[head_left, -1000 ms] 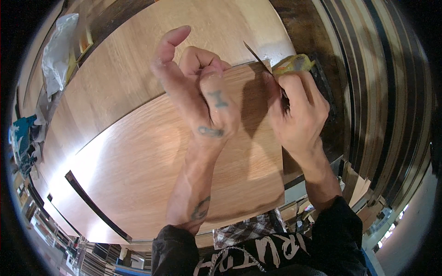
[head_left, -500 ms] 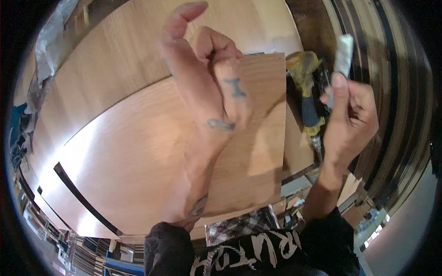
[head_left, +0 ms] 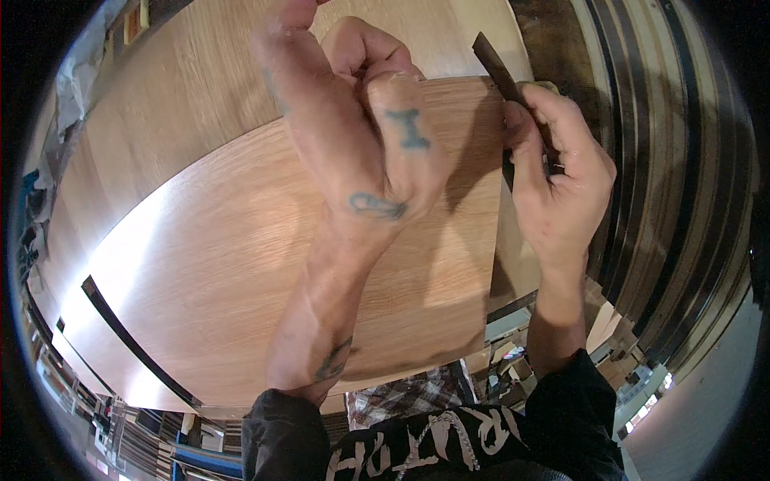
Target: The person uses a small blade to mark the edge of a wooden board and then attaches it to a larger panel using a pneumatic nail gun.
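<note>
A large wood-grain panel (head_left: pixel 241 232) lies in front of me, with its far right corner beside my right hand. My left hand (head_left: pixel 361 136) is over the panel's far edge, one finger bent upward and the others curled in. What the curled fingers hold, if anything, is hidden. My right hand (head_left: pixel 561 152) grips a narrow flat dark bar (head_left: pixel 496 66) between thumb and fingers. It slants up to the left past the panel's corner, its lower part hidden by the hand.
Another wood-grain board (head_left: pixel 184 88) lies beyond the panel. Stacked boards (head_left: pixel 666 160) show striped edges on the right. Behind my right hand a yellow bit of a power drill (head_left: pixel 548 86) shows. Clear plastic wrap (head_left: pixel 78 96) hangs at the far left.
My right hand has moved left to the panel's far right corner with the bar, which has turned from a bright face to a dark one. The left hand stays at the far edge.
</note>
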The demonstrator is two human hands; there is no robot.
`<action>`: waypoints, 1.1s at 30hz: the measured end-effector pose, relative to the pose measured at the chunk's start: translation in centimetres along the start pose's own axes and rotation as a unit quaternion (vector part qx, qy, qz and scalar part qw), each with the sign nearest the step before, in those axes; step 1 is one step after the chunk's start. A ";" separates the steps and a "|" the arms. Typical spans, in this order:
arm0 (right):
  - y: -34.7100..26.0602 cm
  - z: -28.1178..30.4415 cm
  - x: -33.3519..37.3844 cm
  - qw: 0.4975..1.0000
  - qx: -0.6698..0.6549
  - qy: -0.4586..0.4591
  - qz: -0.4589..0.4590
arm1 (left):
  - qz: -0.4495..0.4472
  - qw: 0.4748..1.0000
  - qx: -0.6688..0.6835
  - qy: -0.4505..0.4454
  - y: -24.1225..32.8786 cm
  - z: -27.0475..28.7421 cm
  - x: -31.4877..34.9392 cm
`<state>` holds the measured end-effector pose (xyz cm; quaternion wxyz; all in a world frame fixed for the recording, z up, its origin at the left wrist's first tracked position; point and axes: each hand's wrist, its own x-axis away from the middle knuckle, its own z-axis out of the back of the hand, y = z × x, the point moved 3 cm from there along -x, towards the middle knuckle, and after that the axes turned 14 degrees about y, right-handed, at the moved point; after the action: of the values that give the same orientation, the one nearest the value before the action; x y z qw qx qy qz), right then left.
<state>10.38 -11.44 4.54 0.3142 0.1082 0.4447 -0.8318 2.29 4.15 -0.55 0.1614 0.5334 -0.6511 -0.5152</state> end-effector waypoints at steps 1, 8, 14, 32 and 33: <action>0.0 0.1 0.1 1.000 0.019 -0.005 0.010 | 0.003 1.000 -0.005 0.002 0.0 -0.2 0.1; -2.3 -0.2 0.1 0.991 0.125 0.018 0.041 | 0.021 0.998 -0.062 0.023 0.4 -0.8 0.7; -2.6 -0.8 0.3 0.994 0.093 -0.016 -0.057 | 0.030 0.996 -0.078 0.028 0.4 -1.0 0.8; -1.9 -1.1 0.1 0.989 0.140 -0.051 -0.010 | 0.041 0.994 -0.097 0.025 0.3 -1.6 0.7; -1.8 -1.1 0.0 0.986 0.148 -0.053 0.050 | 0.042 0.994 -0.098 0.026 0.2 -1.7 0.7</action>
<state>9.11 -9.83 5.11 0.3589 0.1309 0.2934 -0.8763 3.21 2.70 0.08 0.2512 0.5007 -0.6150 -0.5550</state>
